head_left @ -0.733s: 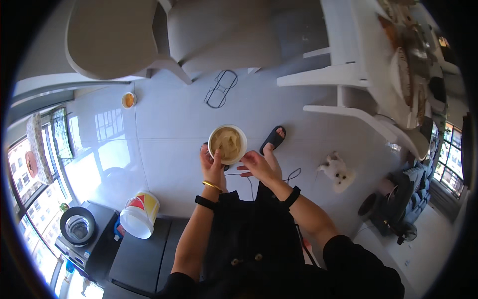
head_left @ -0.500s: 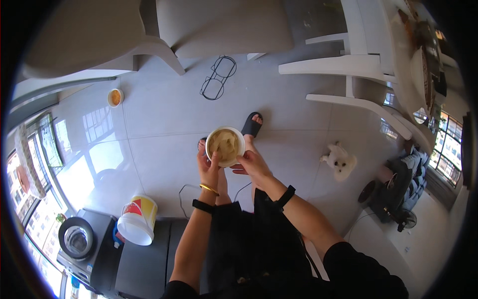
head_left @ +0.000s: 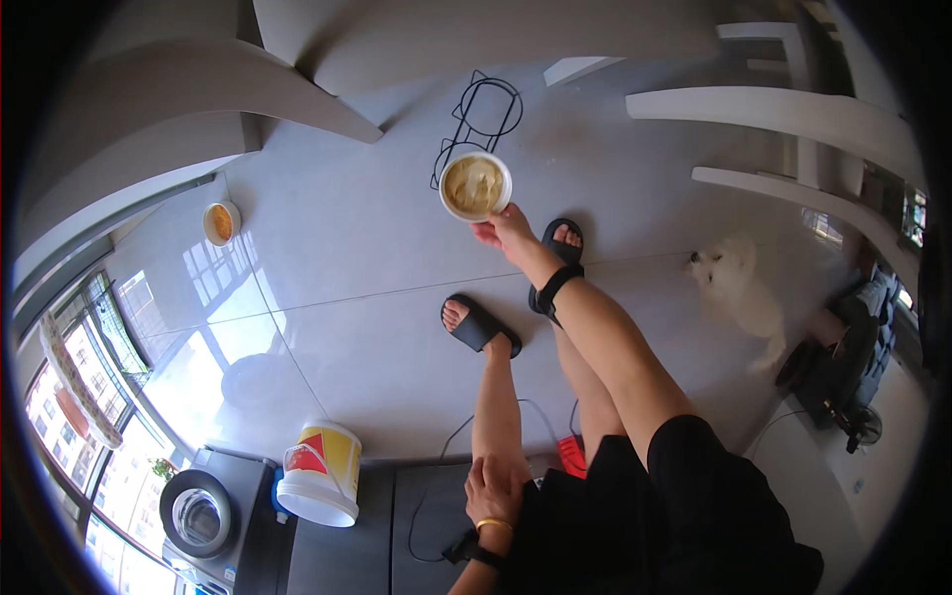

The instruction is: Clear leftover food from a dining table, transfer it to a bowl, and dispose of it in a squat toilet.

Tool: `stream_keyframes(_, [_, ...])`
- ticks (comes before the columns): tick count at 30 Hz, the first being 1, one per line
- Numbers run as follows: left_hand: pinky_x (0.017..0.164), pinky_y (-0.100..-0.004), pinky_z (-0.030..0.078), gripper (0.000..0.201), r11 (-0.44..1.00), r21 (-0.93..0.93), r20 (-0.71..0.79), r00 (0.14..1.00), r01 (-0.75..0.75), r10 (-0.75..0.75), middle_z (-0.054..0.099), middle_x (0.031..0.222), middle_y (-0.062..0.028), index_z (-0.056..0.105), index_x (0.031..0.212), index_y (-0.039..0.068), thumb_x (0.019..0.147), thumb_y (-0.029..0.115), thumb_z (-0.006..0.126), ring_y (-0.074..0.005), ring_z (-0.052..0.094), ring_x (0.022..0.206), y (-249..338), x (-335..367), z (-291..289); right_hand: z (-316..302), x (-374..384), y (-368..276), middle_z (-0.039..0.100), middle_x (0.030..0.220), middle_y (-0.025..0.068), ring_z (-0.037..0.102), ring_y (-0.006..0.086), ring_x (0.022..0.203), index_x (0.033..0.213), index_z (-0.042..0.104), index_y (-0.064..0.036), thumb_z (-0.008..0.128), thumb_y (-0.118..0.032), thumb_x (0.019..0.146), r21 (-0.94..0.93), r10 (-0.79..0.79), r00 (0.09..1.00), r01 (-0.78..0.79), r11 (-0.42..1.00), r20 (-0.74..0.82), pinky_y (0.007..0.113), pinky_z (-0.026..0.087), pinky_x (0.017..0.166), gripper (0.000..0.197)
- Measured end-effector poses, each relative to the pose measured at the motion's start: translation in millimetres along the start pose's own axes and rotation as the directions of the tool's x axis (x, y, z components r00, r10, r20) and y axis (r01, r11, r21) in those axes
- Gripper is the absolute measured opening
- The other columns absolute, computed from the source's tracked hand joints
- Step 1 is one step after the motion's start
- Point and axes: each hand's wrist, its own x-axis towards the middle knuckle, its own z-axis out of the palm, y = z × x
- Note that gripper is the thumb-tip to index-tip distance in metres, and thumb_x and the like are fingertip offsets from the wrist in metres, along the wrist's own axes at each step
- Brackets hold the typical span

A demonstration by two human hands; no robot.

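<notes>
Currently, the right hand (head_left: 509, 232) pinches in its grip the near edge of a pale bowl (head_left: 508, 188) of tan paste (head_left: 473, 184), overlapping the near end of the black wire rack (head_left: 484, 134); whether they touch, I cannot tell. Well short of the rack, the left hand (head_left: 493, 486) lies loosely spread on the left leg (head_left: 498, 416).

loose black short sleeve (head_left: 734, 496), black bottoms (head_left: 585, 526), chunky black band (head_left: 558, 285) on each wrist, kinda nice gold-coloured bangle (head_left: 494, 523) on the left one, dark open-toe slides (head_left: 479, 325)
</notes>
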Motion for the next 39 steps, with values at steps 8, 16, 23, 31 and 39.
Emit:
stream_keyframes(8, [0.075,-0.0423,0.047,0.044,0.999,-0.030,-0.072,0.997,0.040,-0.042,0.049,0.115,-0.0050,0.050,0.112,0.017,0.072,0.034,0.060,-0.0298,0.049,0.102,6,17,-18,10,63,11,0.057,0.096,0.0097,0.061,0.0174,0.080,0.107,0.037,-0.0077,0.042,-0.011,0.088,0.089,0.033,0.999,-0.031,0.996,-0.030,0.034,0.053,0.072,0.019])
stream_keyframes(16, [0.075,-0.0415,0.047,0.044,0.999,-0.045,-0.082,0.996,0.017,-0.021,0.049,0.115,-0.0032,0.051,0.111,0.019,0.070,0.034,0.061,-0.0285,0.049,0.102,11,25,-26,21,73,32,0.056,0.095,0.0105,0.060,0.0185,0.080,0.105,0.037,-0.0073,0.043,-0.012,0.089,0.169,0.088,0.995,-0.081,0.982,-0.036,0.034,0.054,0.072,0.018])
stream_keyframes(23, [0.076,-0.0411,0.046,0.043,0.999,-0.038,-0.078,0.997,0.023,-0.026,0.050,0.114,-0.0031,0.052,0.109,0.019,0.071,0.034,0.061,-0.0285,0.049,0.102,17,28,-33,17,79,38,0.058,0.086,0.0090,0.059,0.0182,0.076,0.101,0.044,-0.0050,0.051,-0.016,0.087,0.168,0.167,0.967,-0.135,0.977,-0.192,0.036,0.054,0.070,0.019])
stream_keyframes(31, [0.080,-0.0406,0.044,0.045,0.998,-0.065,-0.055,0.998,0.014,-0.018,0.050,0.112,-0.0040,0.050,0.110,0.019,0.068,0.032,0.062,-0.0294,0.048,0.102,20,24,-33,1,32,44,0.058,0.075,0.0083,0.059,0.0192,0.064,0.088,0.050,-0.0052,0.059,-0.024,0.082,0.081,0.282,0.955,-0.275,0.958,-0.092,0.035,0.052,0.058,0.022])
stream_keyframes(39, [0.082,-0.0432,0.043,0.044,0.994,-0.087,0.047,0.996,-0.071,0.075,0.046,0.117,-0.0087,0.044,0.116,0.019,0.077,0.036,0.054,-0.0303,0.047,0.105,-15,13,-32,-47,-157,-13,0.059,0.064,0.0010,0.055,0.0085,0.055,0.077,0.060,-0.0070,0.056,-0.025,0.085,-0.374,0.335,0.916,-0.237,0.896,0.220,0.021,0.043,0.046,0.020])
